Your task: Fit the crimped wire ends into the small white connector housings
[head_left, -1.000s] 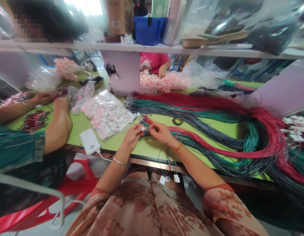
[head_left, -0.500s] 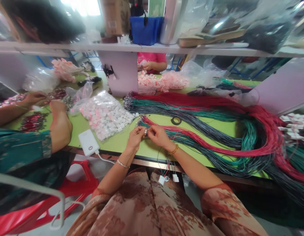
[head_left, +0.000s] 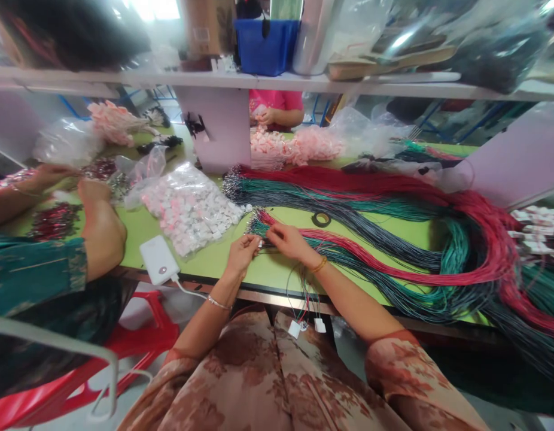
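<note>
My left hand [head_left: 242, 254] pinches a small white connector [head_left: 259, 243] at the fingertips, just in front of the wire ends. Close on its right, my right hand [head_left: 289, 242] lies over the nearer bundle of red, green and black wires [head_left: 371, 254]. Its fingers are bent together at the bundle's left end, and whatever lies between them is too small to make out. Metal tips [head_left: 254, 220] show at that end of the wires. To the left of my hands is a clear plastic bag of white connectors [head_left: 191, 209].
A larger wire bundle [head_left: 349, 182] curves along the back and right of the green table. A tape roll [head_left: 321, 219] lies between the bundles. A white power bank [head_left: 159, 260] sits near the front edge. At left, a co-worker's arm [head_left: 102, 233] rests on the table. Overhead runs a shelf [head_left: 205, 79].
My hands have drawn slightly apart, the left moving a little left with the white connector. My right hand has shifted slightly up towards the wire ends. The co-worker's arms at left moved slightly left.
</note>
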`<state>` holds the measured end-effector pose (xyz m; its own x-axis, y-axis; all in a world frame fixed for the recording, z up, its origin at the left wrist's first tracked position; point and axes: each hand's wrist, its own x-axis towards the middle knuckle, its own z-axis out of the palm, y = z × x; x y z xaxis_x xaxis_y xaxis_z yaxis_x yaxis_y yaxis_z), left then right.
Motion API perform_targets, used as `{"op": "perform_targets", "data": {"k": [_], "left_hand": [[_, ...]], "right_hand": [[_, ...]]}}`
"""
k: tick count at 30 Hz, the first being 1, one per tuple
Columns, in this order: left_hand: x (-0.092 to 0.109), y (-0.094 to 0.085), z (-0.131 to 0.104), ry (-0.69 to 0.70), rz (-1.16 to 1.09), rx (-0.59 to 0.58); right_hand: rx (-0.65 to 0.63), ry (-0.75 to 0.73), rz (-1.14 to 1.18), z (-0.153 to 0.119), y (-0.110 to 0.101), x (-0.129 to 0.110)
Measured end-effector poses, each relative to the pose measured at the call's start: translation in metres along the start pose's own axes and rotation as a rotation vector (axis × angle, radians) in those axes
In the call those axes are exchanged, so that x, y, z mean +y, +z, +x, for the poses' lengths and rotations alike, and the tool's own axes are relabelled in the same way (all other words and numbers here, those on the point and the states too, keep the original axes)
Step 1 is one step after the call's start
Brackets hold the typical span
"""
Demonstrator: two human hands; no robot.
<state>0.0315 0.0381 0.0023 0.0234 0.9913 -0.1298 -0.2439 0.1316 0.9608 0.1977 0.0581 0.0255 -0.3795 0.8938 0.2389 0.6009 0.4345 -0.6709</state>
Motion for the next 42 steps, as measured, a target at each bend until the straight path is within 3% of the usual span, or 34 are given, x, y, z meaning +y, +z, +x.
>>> {"op": "perform_targets", "data": {"k": [5,8,16,21,26,35,42], "left_hand": [[0.003,-0.007,0.001,-0.018,-0.003,-0.013],[0.004,-0.007,-0.001,-0.03,-0.002,-0.016],[0.006,-0.001,-0.001,-0.077,-0.137,-0.042],[0.007,0.009,-0.001,-0.083,-0.19,-0.065],[0.005,0.012,-0.001,-0.06,-0.285,-0.004],[0.0,0.014,0.003,-0.035,-0.379,-0.03],[0.003,0.017,0.001,-0.002,-0.332,-0.074]], "right_hand": [[-0.035,0.192,-0.333,0.034,-0.001,0.021],[-0.05,0.205,-0.374,0.038,0.003,0.028],[0.046,0.133,-0.166,0.033,-0.015,0.029],[0.061,0.021,0.113,0.043,-0.013,0.006],[0.048,-0.001,0.335,0.04,-0.011,-0.014],[0.042,0.162,0.33,-0.002,-0.015,-0.009],[0.029,0.169,0.329,-0.009,-0.015,-0.005]]}}
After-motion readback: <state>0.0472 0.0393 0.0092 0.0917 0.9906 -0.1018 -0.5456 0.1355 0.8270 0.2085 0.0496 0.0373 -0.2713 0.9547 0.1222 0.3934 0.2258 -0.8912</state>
